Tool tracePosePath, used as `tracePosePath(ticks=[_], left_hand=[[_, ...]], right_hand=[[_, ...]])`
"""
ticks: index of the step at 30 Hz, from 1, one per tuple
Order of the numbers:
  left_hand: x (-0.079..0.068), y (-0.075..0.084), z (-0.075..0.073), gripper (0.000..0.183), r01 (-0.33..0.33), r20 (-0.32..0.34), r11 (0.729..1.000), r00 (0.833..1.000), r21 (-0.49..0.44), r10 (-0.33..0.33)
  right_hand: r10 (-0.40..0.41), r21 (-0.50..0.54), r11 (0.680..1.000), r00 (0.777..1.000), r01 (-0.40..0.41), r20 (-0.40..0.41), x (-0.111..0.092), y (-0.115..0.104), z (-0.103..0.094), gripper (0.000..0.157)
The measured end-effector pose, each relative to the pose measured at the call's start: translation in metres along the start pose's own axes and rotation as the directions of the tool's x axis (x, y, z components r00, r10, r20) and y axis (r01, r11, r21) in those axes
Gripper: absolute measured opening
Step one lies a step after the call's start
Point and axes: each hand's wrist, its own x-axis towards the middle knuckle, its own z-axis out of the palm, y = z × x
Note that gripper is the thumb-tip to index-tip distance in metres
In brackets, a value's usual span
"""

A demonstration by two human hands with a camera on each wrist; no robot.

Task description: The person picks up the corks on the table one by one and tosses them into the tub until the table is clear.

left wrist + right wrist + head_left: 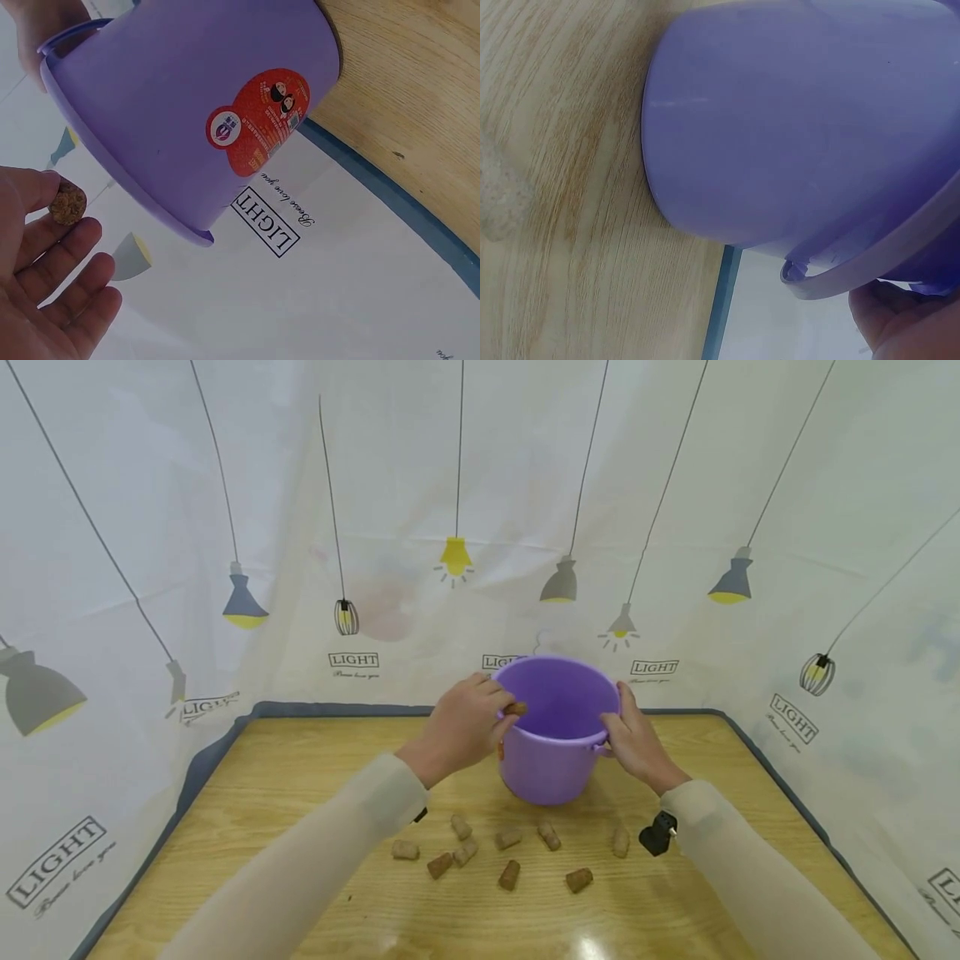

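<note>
A purple bucket (543, 772) stands tilted on the wooden table, its mouth turned toward the head camera. At its left rim my left hand (463, 720) pinches a brown cork (516, 709) between thumb and index finger; the cork's round end (69, 204) shows in the left wrist view, where the other fingers spread loosely. My right hand (637, 743) grips the bucket's right rim, thumb on the near side. The bucket's purple handle (877, 262) hangs beside those fingers in the right wrist view. Several corks (509, 874) lie scattered on the table in front of the bucket.
The wooden table (300, 793) has a blue edge strip (202, 772) along its back and sides. A white sheet (405, 485) printed with hanging lamps encloses it. One pale cork (621, 842) lies below my right hand, near the black strap device (657, 835) on that wrist.
</note>
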Motion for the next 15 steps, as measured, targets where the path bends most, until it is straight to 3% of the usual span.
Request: tracePosePath(ticks=[15], left_hand=[[0.013,0.006,0.008,0.026,-0.008,0.017,0.999,1.0,0.039,0.008]], right_hand=[[0.019,-0.01,1.0,1.0,-0.019,0.0,0.0,0.001,0.0,0.072]])
